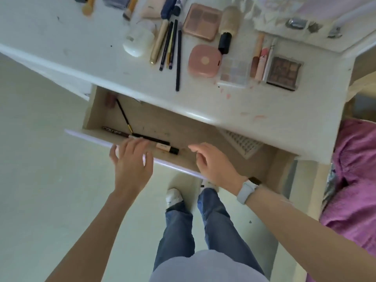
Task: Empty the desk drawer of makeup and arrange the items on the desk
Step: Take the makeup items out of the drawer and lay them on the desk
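Both hands reaching over the open drawer (270, 171), left hand (132, 159) and right hand (213, 163) hanging open-fingered, empty, concealer tube (165, 147) lying inside beneath them, palettes (201, 21) sitting on the surface (81, 47) beyond.

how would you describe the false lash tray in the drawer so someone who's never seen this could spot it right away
Start at the open drawer under the white desk. Look to its right end, past the right hand, where the lash tray lies flat, partly tucked under the desk edge. It is the only pale rectangular card with rows of small dark lashes; everything else in the drawer is a slim pencil or tube.
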{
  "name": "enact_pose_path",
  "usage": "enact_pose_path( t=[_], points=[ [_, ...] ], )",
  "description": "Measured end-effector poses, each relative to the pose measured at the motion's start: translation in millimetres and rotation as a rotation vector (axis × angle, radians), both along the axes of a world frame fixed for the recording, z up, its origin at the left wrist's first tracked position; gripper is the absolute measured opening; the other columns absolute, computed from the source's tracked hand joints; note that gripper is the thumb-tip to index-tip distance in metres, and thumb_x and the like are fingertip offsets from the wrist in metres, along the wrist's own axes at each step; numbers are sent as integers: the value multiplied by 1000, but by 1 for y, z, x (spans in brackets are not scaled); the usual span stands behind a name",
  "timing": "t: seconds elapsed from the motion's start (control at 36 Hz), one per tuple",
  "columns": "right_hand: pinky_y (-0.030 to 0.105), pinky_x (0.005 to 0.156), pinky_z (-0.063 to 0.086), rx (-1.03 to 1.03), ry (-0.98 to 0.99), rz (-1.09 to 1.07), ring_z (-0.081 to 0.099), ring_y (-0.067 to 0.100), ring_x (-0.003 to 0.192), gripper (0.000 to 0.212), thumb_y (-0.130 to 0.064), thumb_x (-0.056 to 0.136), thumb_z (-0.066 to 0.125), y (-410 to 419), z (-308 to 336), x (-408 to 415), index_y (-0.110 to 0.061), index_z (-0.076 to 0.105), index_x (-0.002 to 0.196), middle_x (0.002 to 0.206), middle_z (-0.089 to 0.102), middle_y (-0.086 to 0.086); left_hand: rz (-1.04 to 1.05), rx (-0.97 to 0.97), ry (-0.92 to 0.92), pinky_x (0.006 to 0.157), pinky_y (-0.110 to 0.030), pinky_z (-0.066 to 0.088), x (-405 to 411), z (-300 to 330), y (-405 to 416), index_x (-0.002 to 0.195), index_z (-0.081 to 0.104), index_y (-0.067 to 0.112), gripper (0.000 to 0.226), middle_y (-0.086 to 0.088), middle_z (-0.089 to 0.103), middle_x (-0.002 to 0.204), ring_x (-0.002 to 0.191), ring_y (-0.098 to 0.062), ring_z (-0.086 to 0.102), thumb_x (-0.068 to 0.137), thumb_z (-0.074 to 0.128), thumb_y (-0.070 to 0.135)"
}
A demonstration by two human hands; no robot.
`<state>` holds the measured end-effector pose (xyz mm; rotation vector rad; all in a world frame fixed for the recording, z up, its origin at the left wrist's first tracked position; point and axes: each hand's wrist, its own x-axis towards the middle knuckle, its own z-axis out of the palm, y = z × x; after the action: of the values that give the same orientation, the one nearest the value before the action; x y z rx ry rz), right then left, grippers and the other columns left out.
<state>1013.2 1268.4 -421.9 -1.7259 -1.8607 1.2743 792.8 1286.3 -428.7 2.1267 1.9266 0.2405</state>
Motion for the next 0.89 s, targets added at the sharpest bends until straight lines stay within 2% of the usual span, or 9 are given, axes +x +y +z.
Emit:
enact_pose_path(
  t=[0.19, 0.33, 0.42, 0.5, 0.56, 0.64, 0.72, 0.81, 0.89],
  points=[
    [31, 107, 28, -174, -205, 151, 39, 28, 129, 42, -17, 98, 35, 62, -45, -83, -5, 38, 139, 140, 43, 14, 155, -43, 70, 106, -62, 11, -71, -25, 24, 120, 58, 10, 33, -9, 49, 136, 135, -28, 32, 95, 45, 27],
    [43, 112, 26, -366, -244, 137, 30, 34, 134, 48, -25, 95, 38, 82, -76, -109, -17, 36, 142, 147, 35, 10, 53, 55, 85, 105, -62, 14, -90, -40, 21, 121, 57, 17, 35, -4, 51, 133, 134, -25, 35, 96, 36, 31],
    [42, 113, 23, -424, -325, 171, 26, 33, 136, 46, -24, 96, 38, 89, -80, -112, -19, 35, 142, 148, 31, 9, 19, 108, 83, 104, -61, 17, -94, -44, 22, 119, 58, 18, 33, -2, 55, 127, 130, -24, 40, 96, 38, 30],
    [34, 95, 41, -453, -302, 175, 50, 26, 112, 36, -19, 94, 40, 94, -81, -117, -16, 51, 128, 126, 53, 9, -10, 157, 78, 105, -59, 17, -98, -47, 24, 116, 61, 19, 32, 0, 58, 120, 125, -23, 43, 95, 39, 31],
    [27, 74, 40, -474, -330, 161, 52, 23, 89, 29, -20, 94, 40, 94, -80, -119, -9, 58, 113, 107, 56, 12, -37, 183, 82, 106, -57, 16, -100, -47, 26, 113, 63, 19, 31, 1, 61, 115, 121, -22, 46, 95, 41, 31],
    [27, 59, 36, -488, -313, 125, 48, 20, 73, 29, -24, 97, 39, 91, -73, -117, -4, 58, 107, 95, 57, 14, -73, 191, 64, 108, -53, 11, -103, -41, 37, 100, 69, 20, 31, 3, 66, 102, 111, -19, 55, 93, 41, 32],
    [28, 54, 33, -486, -264, 124, 44, 16, 63, 27, -25, 96, 41, 89, -63, -114, -3, 57, 97, 80, 52, 8, -88, 82, 9, 108, -49, 14, -102, -29, 59, 93, 70, 19, 31, 2, 65, 102, 103, -18, 59, 90, 41, 31],
    [24, 49, 29, -508, -211, 130, 38, 14, 55, 22, -22, 95, 46, 88, -49, -108, -9, 46, 78, 65, 43, 4, -127, -210, 45, 106, -44, 21, -96, -20, 94, 117, 61, 23, 32, -1, 51, 130, 123, -23, 44, 91, 42, 27],
    [18, 40, 24, -505, -183, 115, 32, 12, 46, 29, -17, 94, 47, 83, -39, -104, -10, 41, 66, 53, 36, 2, -269, -546, 210, 108, -49, 22, -87, -25, 129, 140, 36, 30, 51, 3, 24, 152, 139, -26, 17, 90, 43, 21]
  ],
)
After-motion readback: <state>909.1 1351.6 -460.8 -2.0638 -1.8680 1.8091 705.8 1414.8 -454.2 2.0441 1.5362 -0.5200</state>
